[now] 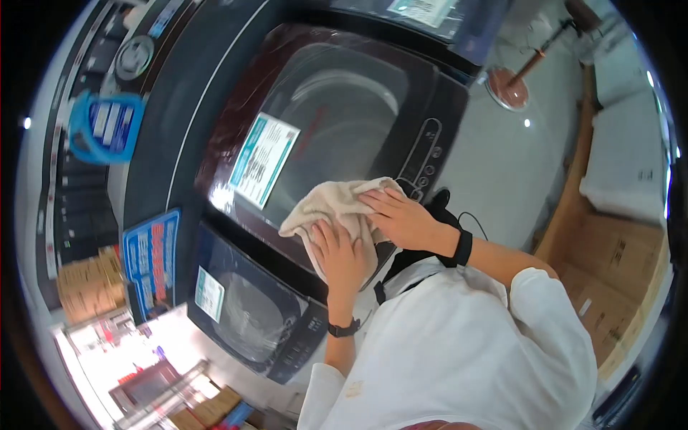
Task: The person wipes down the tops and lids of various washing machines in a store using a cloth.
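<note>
A beige cloth (330, 201) is bunched over the front corner of a large dark top-loading washing machine (251, 79). My left hand (337, 254) lies on the cloth with its fingers stretched out and slightly apart. On the cloth's right part, my right hand (398, 215) grips a fold near the control panel (423, 161). The machine's lid is down, and a green-and-white label (264, 159) sticks to it. The cloth hides part of the machine's surface under both hands.
A smaller washing machine (247, 312) stands to the left. Beyond the machines are a blue detergent jug (107, 129) and a blue sign (152, 261). Cardboard boxes (609, 254) and a white box (627, 158) are on the right. A round-based stand (509, 89) is on the floor.
</note>
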Demonstrator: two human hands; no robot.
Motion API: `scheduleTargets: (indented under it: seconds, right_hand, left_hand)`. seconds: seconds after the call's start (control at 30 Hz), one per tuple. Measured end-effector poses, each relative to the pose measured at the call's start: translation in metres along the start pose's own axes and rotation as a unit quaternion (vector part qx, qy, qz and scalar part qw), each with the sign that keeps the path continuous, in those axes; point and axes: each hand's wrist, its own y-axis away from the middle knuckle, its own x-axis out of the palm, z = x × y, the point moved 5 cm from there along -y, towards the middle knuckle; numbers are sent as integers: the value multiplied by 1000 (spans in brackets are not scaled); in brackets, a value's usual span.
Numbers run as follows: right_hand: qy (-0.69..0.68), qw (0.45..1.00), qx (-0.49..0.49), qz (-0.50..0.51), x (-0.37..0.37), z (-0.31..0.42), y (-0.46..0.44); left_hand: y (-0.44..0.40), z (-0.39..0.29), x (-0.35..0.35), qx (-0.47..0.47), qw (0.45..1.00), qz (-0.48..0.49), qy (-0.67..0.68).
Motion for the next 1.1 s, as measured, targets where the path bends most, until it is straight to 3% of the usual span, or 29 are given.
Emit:
scheduleTargets:
  seconds: [0.1,0.27,0.43,0.6,0.7,0.9,1.1]
  right_hand:
    - [25,996,51,-71,-16,-34,21]
    - [14,983,128,-127,-36,-87,68]
    - [-70,976,120,-171,-60,-123,83]
    - [-89,968,128,-198,-75,-145,98]
    - [-108,965,182,-155,-105,-154,108]
    - [-133,931,203,-274,-123,-177,124]
    - [-214,930,217,-204,-119,-189,133]
  left_hand:
    - [-22,-40,-3,-5,996,82,-39]
    - [-55,-80,27,41,999,3,10]
    - [-94,-126,46,64,995,-76,33]
    - [-131,-162,48,94,994,-30,44]
    - [-152,-206,25,23,998,38,-44]
    - [-178,-232,42,89,993,-45,-65]
    - [-186,-250,49,108,989,-96,-31]
